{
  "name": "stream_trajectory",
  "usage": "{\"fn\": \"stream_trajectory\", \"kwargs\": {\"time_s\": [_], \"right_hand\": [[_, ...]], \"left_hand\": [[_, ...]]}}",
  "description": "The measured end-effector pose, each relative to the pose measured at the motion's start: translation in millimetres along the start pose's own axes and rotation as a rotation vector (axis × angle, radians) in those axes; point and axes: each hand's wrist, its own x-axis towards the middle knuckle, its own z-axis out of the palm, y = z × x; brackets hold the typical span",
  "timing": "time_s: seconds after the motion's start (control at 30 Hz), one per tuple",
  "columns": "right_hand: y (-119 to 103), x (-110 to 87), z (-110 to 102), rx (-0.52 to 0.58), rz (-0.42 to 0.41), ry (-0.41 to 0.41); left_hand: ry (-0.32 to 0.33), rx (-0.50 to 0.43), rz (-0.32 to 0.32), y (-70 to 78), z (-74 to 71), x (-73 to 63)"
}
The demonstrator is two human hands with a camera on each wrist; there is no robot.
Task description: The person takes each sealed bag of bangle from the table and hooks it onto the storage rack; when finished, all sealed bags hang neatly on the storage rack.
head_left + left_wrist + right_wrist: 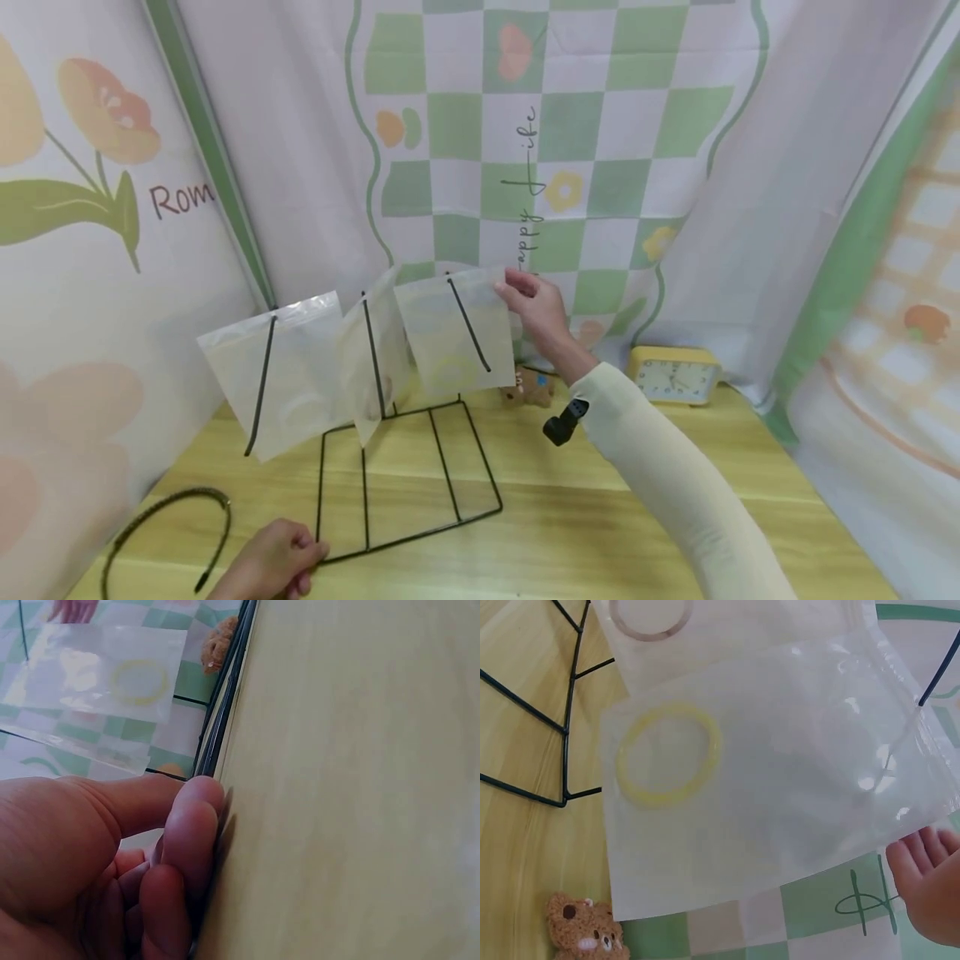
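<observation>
A black wire rack point(405, 546) stands on the table, with several slanting prongs carrying three translucent zip bags. My left hand point(273, 558) pinches the rack's front left corner between thumb and curled fingers, low at the tabletop. Up at the right, my right hand point(542, 312) pinches the top outer corner of the right zip bag point(427, 325). A yellow ring point(716, 746) shows through that bag in the right wrist view. The middle zip bag point(350, 358) is turned nearly edge-on, and the left zip bag point(300, 367) hangs tilted on its prong.
A dark braided headband point(168, 495) lies at the table's left. Behind the rack sits a small brown bear point(534, 389), with a yellow alarm clock point(675, 377) farther right. Patterned curtains point(630, 50) enclose the back and sides of the wooden table point(600, 533).
</observation>
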Motion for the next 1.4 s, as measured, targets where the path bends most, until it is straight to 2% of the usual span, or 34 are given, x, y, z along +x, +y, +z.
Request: {"fn": "stream_trajectory", "kwargs": {"time_s": [0.27,0.6,0.87,1.07,1.13,1.23,1.3,1.4], "right_hand": [[6.9,-20.5,-22.9,-0.088,-0.077,-0.004],[32.3,-63.7,-65.1,-0.345,-0.261,0.024],[56.2,-102.7,-97.1,-0.638,-0.408,0.053],[62.9,-127.9,-110.0,-0.781,-0.400,0.033],[61.6,-132.8,-111.6,-0.803,-0.398,0.021],[59.8,-138.6,-112.9,-0.830,-0.390,0.001],[61.1,-141.3,-113.7,-0.859,-0.390,-0.016],[63.2,-145.4,-114.0,-0.921,-0.382,-0.043]], "left_hand": [[0.004,0.017,0.052,-4.6,0.4,2.1],[-0.023,-0.010,0.017,-4.1,-3.5,7.8],[-0.010,0.017,0.020,-4.0,-2.7,9.6],[-0.028,-0.045,0.027,-1.7,-5.5,8.1],[0.013,-0.049,0.027,1.5,-8.0,6.3],[0.177,0.010,0.040,11.7,-12.6,2.6],[0.347,0.090,0.106,20.7,-15.8,0.7],[0.584,0.220,0.261,35.9,-19.7,0.2]]}}
